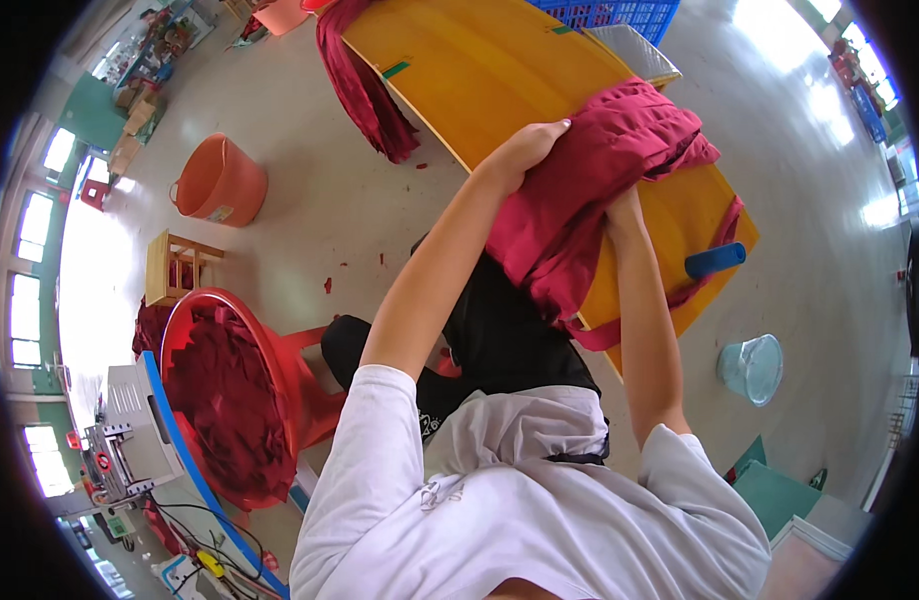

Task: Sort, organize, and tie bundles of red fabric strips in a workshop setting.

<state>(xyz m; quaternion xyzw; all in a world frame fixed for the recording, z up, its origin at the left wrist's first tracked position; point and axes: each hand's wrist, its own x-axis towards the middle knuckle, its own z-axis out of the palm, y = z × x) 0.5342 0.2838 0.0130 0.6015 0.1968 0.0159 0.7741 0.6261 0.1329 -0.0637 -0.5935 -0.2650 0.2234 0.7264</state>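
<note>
A yellow worktop (500, 70) lies under both hands, carrying a bundle of dark red cloth (590, 190) that hangs off its near edge, still bunched and not laid flat. The left hand (525, 150) presses flat on the cloth with fingers closed together; the right hand (625, 205) is buried in the folds, so I cannot tell its grip. More red cloth fills a red tub (235, 400) well left of the fingers, and a small blue roll (715, 260) lies just right of them.

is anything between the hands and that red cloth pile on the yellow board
Nothing visible. The left hand lies flat on top of the dark red cloth pile, and the right hand is tucked into its folds on the yellow board.
</note>
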